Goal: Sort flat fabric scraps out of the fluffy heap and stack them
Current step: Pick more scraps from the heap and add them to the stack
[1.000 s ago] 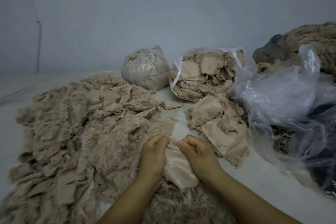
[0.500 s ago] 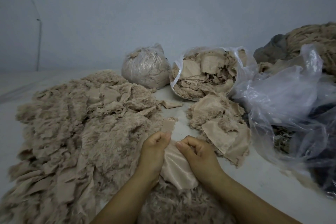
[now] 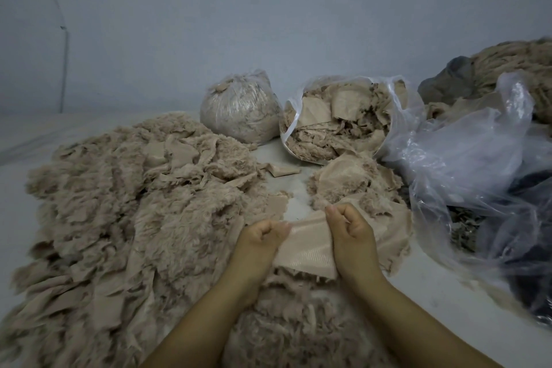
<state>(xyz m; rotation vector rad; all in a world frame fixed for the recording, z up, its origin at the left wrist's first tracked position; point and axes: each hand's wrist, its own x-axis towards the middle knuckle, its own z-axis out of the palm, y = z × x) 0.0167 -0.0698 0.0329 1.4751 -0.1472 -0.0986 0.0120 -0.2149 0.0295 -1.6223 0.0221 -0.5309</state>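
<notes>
A flat beige fabric scrap (image 3: 307, 248) is stretched between my two hands, low in the middle of the view. My left hand (image 3: 258, 237) pinches its left edge and my right hand (image 3: 351, 233) pinches its upper right corner. A large fluffy beige heap (image 3: 125, 203) spreads to the left and under my forearms. A small stack of flat scraps (image 3: 358, 185) lies just behind and right of my right hand; part of it is hidden by the hand.
An open plastic bag full of scraps (image 3: 340, 122) and a tied bag of fluff (image 3: 239, 110) stand at the back. Crumpled clear plastic bags (image 3: 478, 164) fill the right side, with more fluffy material (image 3: 519, 60) behind. One loose scrap (image 3: 282, 171) lies on the white surface.
My hands have moved apart, spreading the scrap wide and flat between them. My right hand has shifted right and up toward the small stack.
</notes>
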